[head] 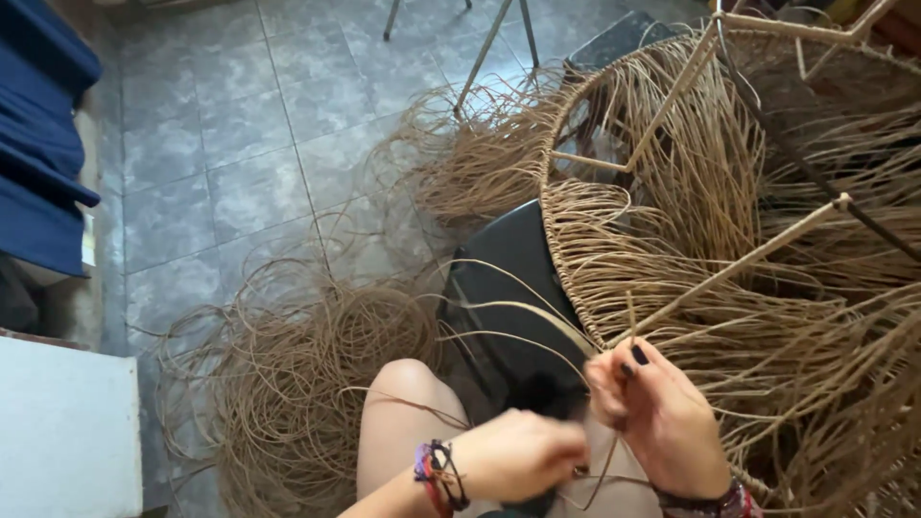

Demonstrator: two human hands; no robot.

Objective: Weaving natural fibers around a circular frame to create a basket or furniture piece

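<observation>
A large round frame (566,144) wound with tan rattan strands fills the right side, tilted toward me. Many loose strands hang from it. My right hand (657,412) pinches a thin rattan strand (630,321) at the frame's lower rim, its fingers closed on it. My left hand (518,451), with coloured bracelets on the wrist, is closed on another part of the strand just left of the right hand. Both hands are above my bare knee (408,403).
A coil of loose rattan (307,374) lies on the grey tiled floor at lower left. More tangled strands (470,163) sit beyond a black seat (508,278). Blue cloth (43,134) is at far left, a white surface (67,422) below it.
</observation>
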